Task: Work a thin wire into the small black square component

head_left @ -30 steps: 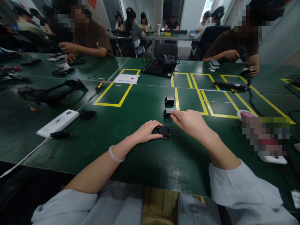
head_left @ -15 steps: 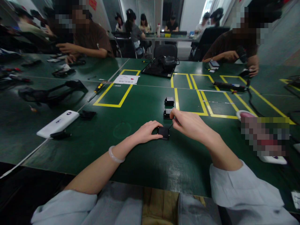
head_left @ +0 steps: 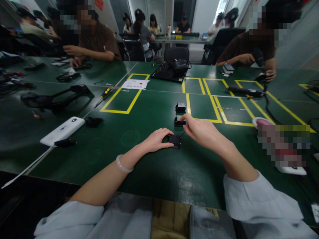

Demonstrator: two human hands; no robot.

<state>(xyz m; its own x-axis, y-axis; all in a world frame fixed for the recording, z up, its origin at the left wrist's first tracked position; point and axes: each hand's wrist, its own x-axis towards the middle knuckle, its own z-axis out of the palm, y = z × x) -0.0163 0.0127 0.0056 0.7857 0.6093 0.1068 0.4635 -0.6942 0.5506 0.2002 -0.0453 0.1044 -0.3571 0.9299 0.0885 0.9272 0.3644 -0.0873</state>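
Note:
On the green table, my left hand (head_left: pixel 157 139) pinches a small black square part (head_left: pixel 175 141) between thumb and fingers and keeps it flat. My right hand (head_left: pixel 200 130) is closed around a thin dark rod (head_left: pixel 182 134), whose visible end slants down to the upper right corner of that part. Most of the rod is hidden by my fingers, so its kind is unclear. Just beyond my right fingertips sits a small black block with a grey top (head_left: pixel 178 121), partly covered by them. A similar block (head_left: pixel 180 107) stands behind it.
To the left lie a white device (head_left: pixel 63 130), a small black piece (head_left: pixel 93 122), black goggle-like frames (head_left: pixel 56 98) and a yellow-black screwdriver (head_left: pixel 105 94). Yellow tape (head_left: pixel 114 112) marks rectangles. A black tray (head_left: pixel 164 74) is farther back. Two people work across the table.
The view shifts very slightly. Both hands keep almost the same pose, with the black part and the thin rod in the same place between them.

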